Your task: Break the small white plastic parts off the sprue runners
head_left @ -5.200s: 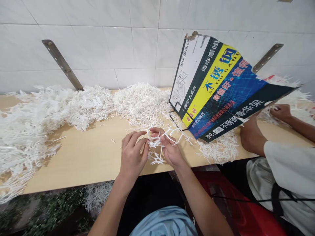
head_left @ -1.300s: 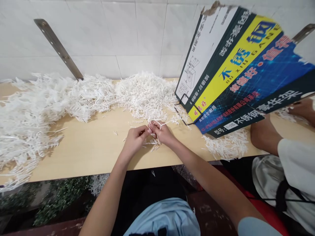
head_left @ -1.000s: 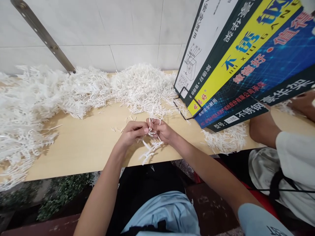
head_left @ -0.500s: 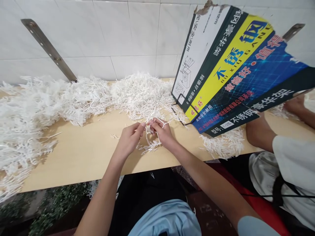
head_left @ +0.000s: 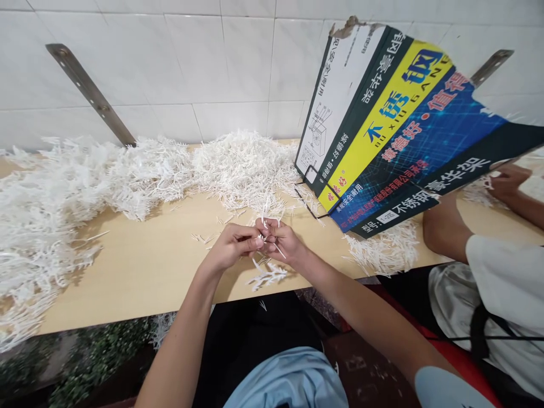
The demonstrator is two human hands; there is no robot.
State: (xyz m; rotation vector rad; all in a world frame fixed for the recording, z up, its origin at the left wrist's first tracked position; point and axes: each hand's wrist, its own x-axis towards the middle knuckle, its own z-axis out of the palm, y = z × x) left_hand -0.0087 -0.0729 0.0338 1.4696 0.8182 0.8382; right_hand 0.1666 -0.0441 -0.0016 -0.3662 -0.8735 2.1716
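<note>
My left hand (head_left: 238, 245) and my right hand (head_left: 278, 241) meet above the table's front part, fingers pinched on thin white plastic pieces (head_left: 278, 250) that stick out between them. Just below my hands a branched white piece (head_left: 267, 276) hangs or lies near the table edge; which one I cannot tell. Behind them is a heap of small white pieces (head_left: 244, 167). A larger pile of branched white pieces (head_left: 51, 192) covers the left side. My fingers partly hide what they hold.
A cardboard sheet (head_left: 382, 130) with printed characters leans at the right, in a black wire holder (head_left: 318, 192). Beyond it a person's arm (head_left: 446, 224) and hand (head_left: 510, 181) show near more white pieces (head_left: 386, 246). Metal brackets (head_left: 91, 93) are on the tiled wall.
Both hands have moved slightly down in the view and closer together. The looped white strand by my right hand no longer shows; the branched piece below is more visible.
</note>
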